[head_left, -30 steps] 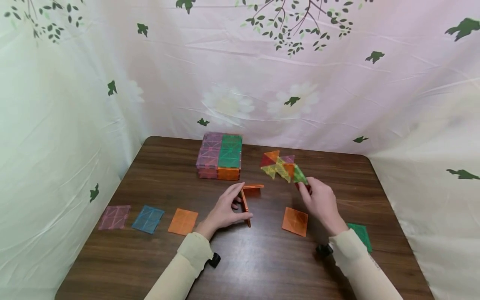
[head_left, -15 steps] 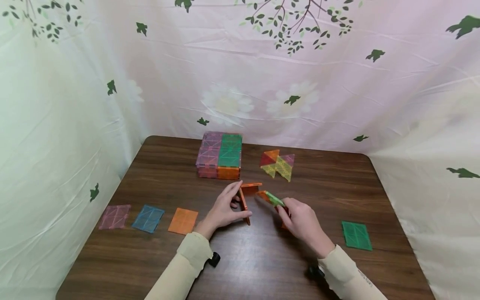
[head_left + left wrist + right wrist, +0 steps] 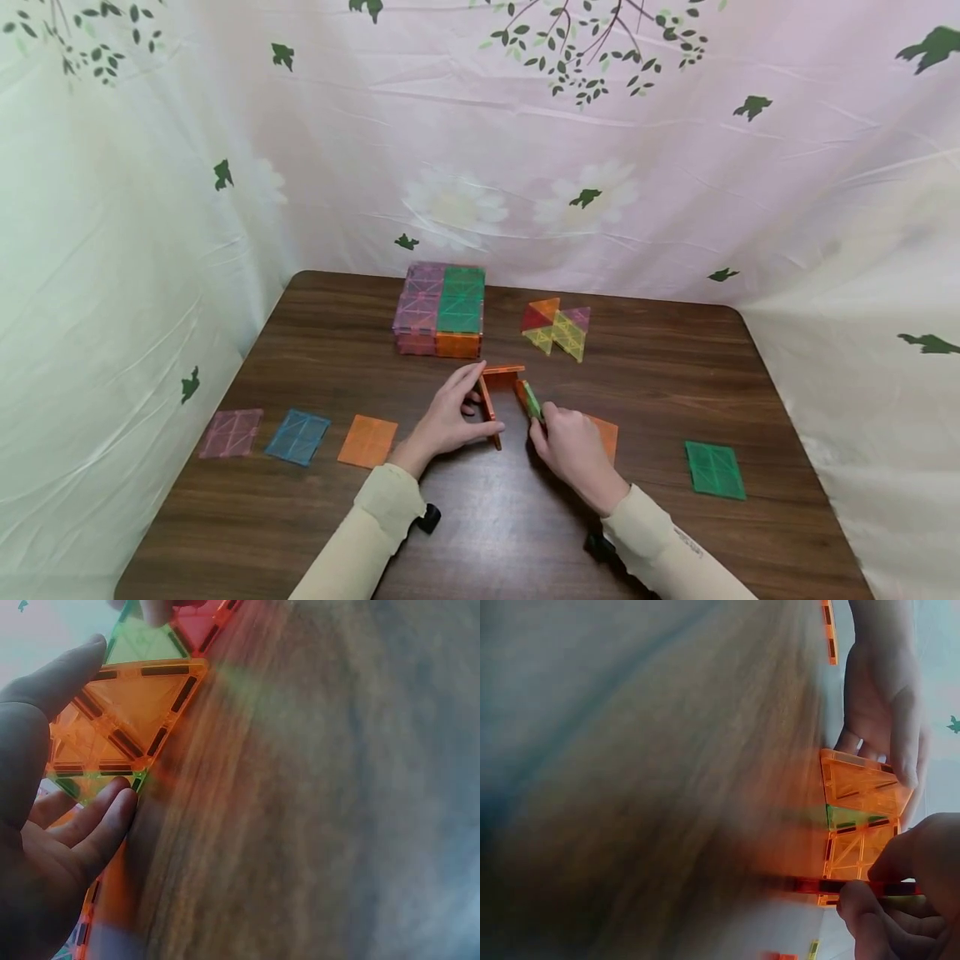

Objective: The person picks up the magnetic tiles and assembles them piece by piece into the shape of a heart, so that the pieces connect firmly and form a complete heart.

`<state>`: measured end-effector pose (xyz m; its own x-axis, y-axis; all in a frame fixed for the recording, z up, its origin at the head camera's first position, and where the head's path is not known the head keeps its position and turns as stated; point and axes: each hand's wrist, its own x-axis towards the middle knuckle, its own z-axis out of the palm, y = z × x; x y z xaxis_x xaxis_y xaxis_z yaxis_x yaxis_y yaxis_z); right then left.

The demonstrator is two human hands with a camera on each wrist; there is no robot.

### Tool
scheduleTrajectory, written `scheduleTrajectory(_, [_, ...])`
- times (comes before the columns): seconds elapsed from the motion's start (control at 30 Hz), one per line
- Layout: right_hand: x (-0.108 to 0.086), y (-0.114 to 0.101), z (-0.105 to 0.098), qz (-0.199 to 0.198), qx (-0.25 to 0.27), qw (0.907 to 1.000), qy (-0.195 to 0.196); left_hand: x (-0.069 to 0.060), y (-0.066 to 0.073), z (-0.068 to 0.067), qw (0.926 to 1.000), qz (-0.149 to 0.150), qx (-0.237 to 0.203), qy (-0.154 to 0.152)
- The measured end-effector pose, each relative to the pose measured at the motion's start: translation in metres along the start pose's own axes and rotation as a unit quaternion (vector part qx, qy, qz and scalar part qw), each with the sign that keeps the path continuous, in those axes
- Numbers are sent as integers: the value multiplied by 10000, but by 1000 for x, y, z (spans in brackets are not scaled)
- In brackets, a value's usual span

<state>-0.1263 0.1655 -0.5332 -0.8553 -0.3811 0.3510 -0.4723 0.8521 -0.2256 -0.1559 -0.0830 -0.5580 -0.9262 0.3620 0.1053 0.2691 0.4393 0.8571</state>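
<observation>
My left hand (image 3: 447,421) holds a standing strip of magnetic tiles (image 3: 488,407), its index finger at the far end and thumb at the near end. Orange triangles (image 3: 139,705) and some green show in this strip in the left wrist view. Another orange strip (image 3: 504,374) stands on edge behind, meeting the far end at an angle. My right hand (image 3: 572,442) pinches a second strip (image 3: 531,401) of orange, green and red triangle tiles, upright opposite the left one. Its red tile (image 3: 821,886) appears edge-on between thumb and fingers in the right wrist view.
A box built of purple, green and orange tiles (image 3: 438,308) stands at the back. Several triangle tiles (image 3: 568,333) lie right of it. Flat squares are purple (image 3: 231,433), blue (image 3: 297,437), orange (image 3: 367,442) and green (image 3: 715,470); another orange square (image 3: 606,435) is partly hidden.
My right hand has carried its tile strip from beside the back triangles leftward and nearer, turning it upright beside the standing strips. The left hand has stayed almost in place.
</observation>
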Motion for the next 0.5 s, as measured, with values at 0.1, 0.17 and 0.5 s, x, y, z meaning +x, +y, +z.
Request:
scheduleTrajectory(0.1, [5,-2,2,37,58,10000,-7,0,2,0,10000,18,19,6])
scheduleTrajectory(0.17, [7,-3,2,36,113,9999,23,-1,4,0,10000,9,75,-22])
scheduleTrajectory(0.5, [16,-1,5,331,201,9992,-140,-8,9,3,9996,-84,268,-33])
